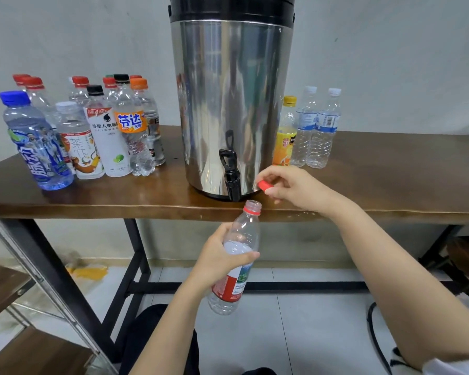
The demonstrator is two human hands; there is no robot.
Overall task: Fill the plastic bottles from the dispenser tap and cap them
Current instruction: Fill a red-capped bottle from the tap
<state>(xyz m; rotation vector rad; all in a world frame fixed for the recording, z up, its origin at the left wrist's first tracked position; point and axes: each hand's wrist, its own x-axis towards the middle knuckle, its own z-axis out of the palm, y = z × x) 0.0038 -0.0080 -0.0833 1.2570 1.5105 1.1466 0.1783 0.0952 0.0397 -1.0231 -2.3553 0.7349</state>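
A steel dispenser [232,104] stands on the wooden table [377,185], its black tap [231,177] hanging over the front edge. My left hand [220,257] grips a clear bottle [237,239] with a red label round its middle. The bottle is uncapped and tilted, its open mouth just below and right of the tap spout. It looks empty. My right hand [290,186] pinches a red cap [263,185] right of the tap, above the table edge.
Several capped bottles [92,131] crowd the table left of the dispenser. To its right stand a yellow-capped bottle [284,133] and two clear bottles [317,131]. Black table legs [136,255] run below. A yellow stain [90,272] marks the tiled floor.
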